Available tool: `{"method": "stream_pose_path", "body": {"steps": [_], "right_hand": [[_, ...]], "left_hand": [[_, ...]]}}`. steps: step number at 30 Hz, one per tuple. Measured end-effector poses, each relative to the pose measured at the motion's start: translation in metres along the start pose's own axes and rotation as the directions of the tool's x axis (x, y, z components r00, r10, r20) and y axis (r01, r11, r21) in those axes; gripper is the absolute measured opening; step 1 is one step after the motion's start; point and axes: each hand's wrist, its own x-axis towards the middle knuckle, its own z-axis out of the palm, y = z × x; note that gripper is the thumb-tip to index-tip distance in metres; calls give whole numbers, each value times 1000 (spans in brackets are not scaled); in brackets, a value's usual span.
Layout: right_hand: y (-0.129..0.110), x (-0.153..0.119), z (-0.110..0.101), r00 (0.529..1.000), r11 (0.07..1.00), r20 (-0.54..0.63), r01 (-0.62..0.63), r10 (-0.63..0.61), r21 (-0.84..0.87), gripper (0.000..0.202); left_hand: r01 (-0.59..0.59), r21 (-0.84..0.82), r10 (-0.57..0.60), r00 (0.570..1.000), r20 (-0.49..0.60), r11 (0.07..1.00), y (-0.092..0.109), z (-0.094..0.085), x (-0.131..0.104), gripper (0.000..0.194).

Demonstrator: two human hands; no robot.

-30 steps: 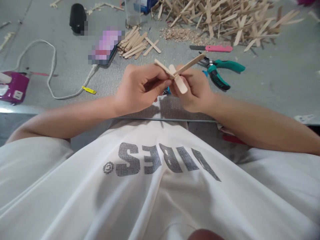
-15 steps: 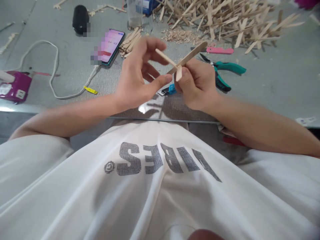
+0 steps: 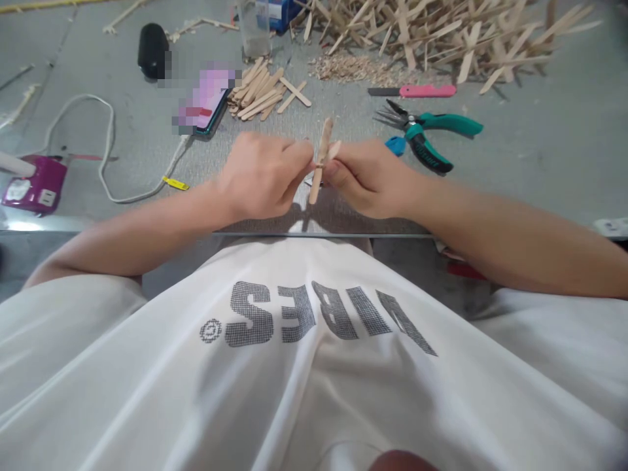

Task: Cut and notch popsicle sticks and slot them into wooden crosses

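Observation:
Between my hands, above the near table edge, is a pair of crossed wooden craft sticks (image 3: 322,147), one nearly upright and the other running crosswise. My right hand (image 3: 367,176) pinches the right end of the crosswise stick with thumb and forefinger. On the other side my left hand (image 3: 267,173) is closed, its fingertips pressed at the left of the crossing; its thumb is mostly hidden. Behind the right hand shows part of a blue-handled cutter (image 3: 395,145). Teal-handled pliers (image 3: 432,134) lie to the right of it.
A pink-handled knife (image 3: 426,91) lies behind the pliers. Farther back are wood shavings (image 3: 353,68) and a heap of crossed sticks (image 3: 432,33). Loose sticks (image 3: 258,91) lie beside a phone (image 3: 209,98) with a white cable (image 3: 110,131). A clear cup (image 3: 255,33) stands behind.
My left hand has closed from spread fingers onto the crossed sticks. The sticks have turned more upright and come lower and left with my right hand, uncovering the loose sticks and pliers.

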Motion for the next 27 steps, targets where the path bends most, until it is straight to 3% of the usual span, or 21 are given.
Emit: {"method": "stream_pose_path", "body": {"steps": [5,10,12,15,18,21,24,27], "right_hand": [[-5,0,-1,995,935,22,-102,101,340,59],[-9,1,-5,970,931,-211,-37,120,362,66],[-7,1,-3,953,910,-262,-32,152,414,64],[-7,4,3,967,820,-188,-33,170,572,49],[-13,8,7,969,704,-110,-80,220,705,37],[-21,11,6,957,646,-25,-174,288,743,44],[-23,13,6,948,627,14,-223,319,746,53],[-21,13,9,945,641,-13,-213,328,737,58]], "left_hand": [[32,37,-34,997,71,999,12,-5,-3,71],[95,-330,-155,975,-160,939,14,-8,2,53],[136,-429,-233,955,-183,893,14,-5,3,54],[207,-527,-327,934,-145,825,11,6,1,65],[149,-626,-324,930,-175,765,9,18,-1,61],[36,-714,-285,930,-232,700,11,23,-3,44],[55,-743,-291,937,-192,667,14,24,-3,42],[28,-738,-295,926,-234,674,16,26,-3,42]]}}
